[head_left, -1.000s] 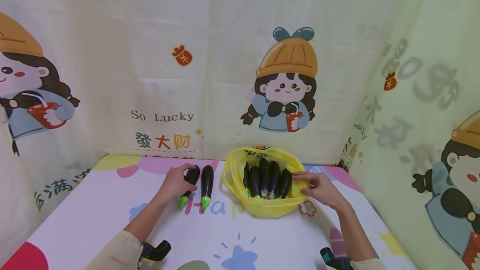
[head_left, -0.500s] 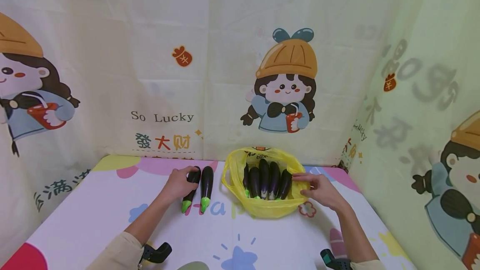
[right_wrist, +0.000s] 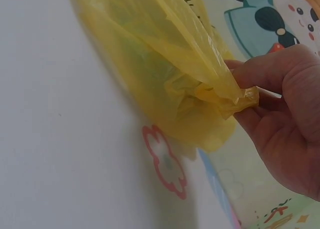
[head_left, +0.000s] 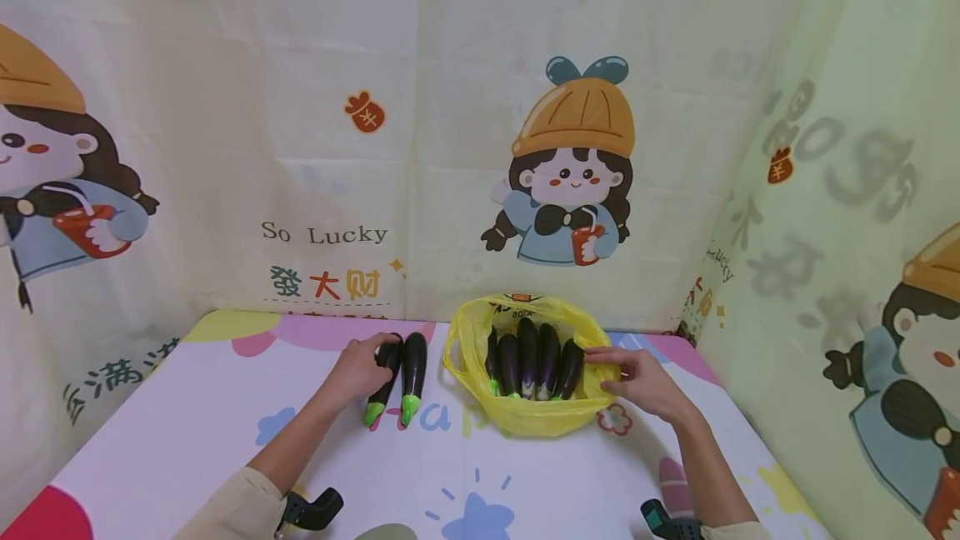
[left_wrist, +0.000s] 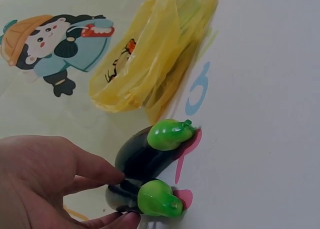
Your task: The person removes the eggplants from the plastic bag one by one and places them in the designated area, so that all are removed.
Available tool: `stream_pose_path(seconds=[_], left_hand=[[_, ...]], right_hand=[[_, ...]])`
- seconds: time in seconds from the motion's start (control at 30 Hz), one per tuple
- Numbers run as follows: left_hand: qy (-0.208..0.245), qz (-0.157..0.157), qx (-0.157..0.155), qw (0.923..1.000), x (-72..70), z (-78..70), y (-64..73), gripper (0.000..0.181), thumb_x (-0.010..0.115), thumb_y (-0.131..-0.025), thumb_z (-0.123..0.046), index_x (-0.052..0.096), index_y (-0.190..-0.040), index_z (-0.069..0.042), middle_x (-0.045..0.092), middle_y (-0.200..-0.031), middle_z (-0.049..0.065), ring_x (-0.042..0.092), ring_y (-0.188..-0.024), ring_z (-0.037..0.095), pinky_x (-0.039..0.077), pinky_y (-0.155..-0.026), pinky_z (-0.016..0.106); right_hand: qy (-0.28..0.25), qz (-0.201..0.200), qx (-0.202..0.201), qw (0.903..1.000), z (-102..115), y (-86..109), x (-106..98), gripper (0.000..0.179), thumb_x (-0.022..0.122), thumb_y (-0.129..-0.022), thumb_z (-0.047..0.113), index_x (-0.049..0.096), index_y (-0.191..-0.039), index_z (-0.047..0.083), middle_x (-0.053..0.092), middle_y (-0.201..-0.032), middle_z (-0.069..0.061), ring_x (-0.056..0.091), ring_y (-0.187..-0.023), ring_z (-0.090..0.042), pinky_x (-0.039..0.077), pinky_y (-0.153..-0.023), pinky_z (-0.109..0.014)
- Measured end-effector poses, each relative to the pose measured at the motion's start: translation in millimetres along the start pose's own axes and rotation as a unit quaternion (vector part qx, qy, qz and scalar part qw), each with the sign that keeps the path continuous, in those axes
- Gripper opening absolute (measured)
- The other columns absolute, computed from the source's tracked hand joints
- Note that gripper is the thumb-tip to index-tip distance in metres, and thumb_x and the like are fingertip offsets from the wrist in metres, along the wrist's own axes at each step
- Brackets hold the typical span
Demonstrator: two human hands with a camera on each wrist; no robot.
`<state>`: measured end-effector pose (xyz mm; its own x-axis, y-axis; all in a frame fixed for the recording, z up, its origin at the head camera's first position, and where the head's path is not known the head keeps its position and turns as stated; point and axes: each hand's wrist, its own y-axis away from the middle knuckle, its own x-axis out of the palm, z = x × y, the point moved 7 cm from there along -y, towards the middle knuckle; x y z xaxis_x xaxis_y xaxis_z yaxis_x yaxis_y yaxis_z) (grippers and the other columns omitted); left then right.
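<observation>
My left hand point(head_left: 358, 369) pinches a dark purple eggplant point(head_left: 380, 397) with a green stem end, lying on the table left of the bag. Right beside it lies a second eggplant point(head_left: 414, 363), stem end toward me. In the left wrist view, thumb and fingers close on the sides of the nearer eggplant point(left_wrist: 121, 197). A yellow plastic bag point(head_left: 525, 421) stands with its mouth spread, several eggplants point(head_left: 529, 354) side by side inside. My right hand point(head_left: 648, 382) holds the bag's right rim; the right wrist view shows a bunched bit of plastic point(right_wrist: 245, 100) between thumb and fingers.
A printed white cloth point(head_left: 450, 490) covers the table, whose back edge meets a hanging cartoon curtain point(head_left: 450, 190). Another curtain point(head_left: 817, 190) hangs at the right. Each wrist wears a black device, the left one point(head_left: 313, 508) near the table's front.
My left hand has slid the eggplant slightly right, closer to the second one and more parallel with it. The right hand and the bag have stayed in place.
</observation>
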<state>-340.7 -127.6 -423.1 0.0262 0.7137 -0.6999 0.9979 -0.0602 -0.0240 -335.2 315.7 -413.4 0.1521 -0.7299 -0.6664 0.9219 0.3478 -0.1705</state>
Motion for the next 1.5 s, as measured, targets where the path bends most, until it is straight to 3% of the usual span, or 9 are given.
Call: stream_pose_path(seconds=[0.23,0.53,0.97,1.17,1.4,1.5], left_hand=[[-0.001,-0.002,0.007,1.0000,0.1,0.3,-1.5,0.054,0.070,-0.087,-0.002,0.061,-0.140,-0.005,0.058,-0.122,0.032,0.058,-0.096,0.036,0.061,-0.067,0.038],[0.004,-0.007,0.015,0.9998,2.8,0.4,-3.9,0.052,0.075,-0.087,-0.004,0.062,-0.137,-0.003,0.059,-0.127,0.034,0.061,-0.104,0.042,0.063,-0.078,0.047],[0.013,-0.006,-0.002,0.9999,6.7,3.0,-4.4,0.055,0.075,-0.090,-0.007,0.057,-0.142,-0.004,0.054,-0.123,0.032,0.057,-0.103,0.040,0.063,-0.071,0.040],[0.014,-0.005,-0.004,0.9999,7.7,4.5,-5.5,0.055,0.075,-0.092,-0.008,0.056,-0.144,-0.004,0.056,-0.124,0.031,0.059,-0.103,0.039,0.063,-0.071,0.038],[0.026,0.000,0.000,0.9997,8.2,4.1,-5.5,0.055,0.074,-0.093,-0.009,0.055,-0.144,-0.004,0.060,-0.111,0.025,0.062,-0.093,0.032,0.060,-0.065,0.034],[0.032,0.003,-0.001,0.9995,8.1,5.0,-4.0,0.056,0.073,-0.094,-0.010,0.054,-0.146,-0.005,0.058,-0.114,0.027,0.062,-0.092,0.033,0.060,-0.063,0.033]], right_hand=[[-0.002,0.000,-0.002,1.0000,0.5,0.0,1.0,0.039,0.072,-0.090,0.001,0.073,-0.129,0.002,0.067,-0.139,-0.017,0.051,-0.134,-0.046,0.056,-0.088,-0.019],[0.003,-0.005,0.000,1.0000,2.9,1.2,1.1,0.040,0.072,-0.089,0.001,0.073,-0.129,0.002,0.068,-0.138,-0.016,0.053,-0.131,-0.041,0.056,-0.088,-0.019],[0.003,-0.004,0.010,0.9999,0.5,2.2,2.6,0.040,0.072,-0.090,0.001,0.073,-0.129,0.003,0.067,-0.139,-0.014,0.052,-0.132,-0.042,0.056,-0.088,-0.019],[0.007,-0.003,-0.006,1.0000,3.5,2.6,2.0,0.041,0.072,-0.089,0.002,0.072,-0.130,0.001,0.067,-0.138,-0.018,0.054,-0.128,-0.042,0.057,-0.086,-0.019],[0.002,-0.004,0.004,1.0000,-1.1,1.2,3.5,0.041,0.072,-0.089,0.000,0.073,-0.130,0.003,0.068,-0.139,-0.014,0.054,-0.129,-0.038,0.057,-0.086,-0.021],[-0.004,-0.003,0.001,1.0000,-1.2,1.2,4.2,0.041,0.071,-0.089,-0.001,0.072,-0.130,0.003,0.067,-0.140,-0.014,0.053,-0.131,-0.040,0.057,-0.086,-0.022]])
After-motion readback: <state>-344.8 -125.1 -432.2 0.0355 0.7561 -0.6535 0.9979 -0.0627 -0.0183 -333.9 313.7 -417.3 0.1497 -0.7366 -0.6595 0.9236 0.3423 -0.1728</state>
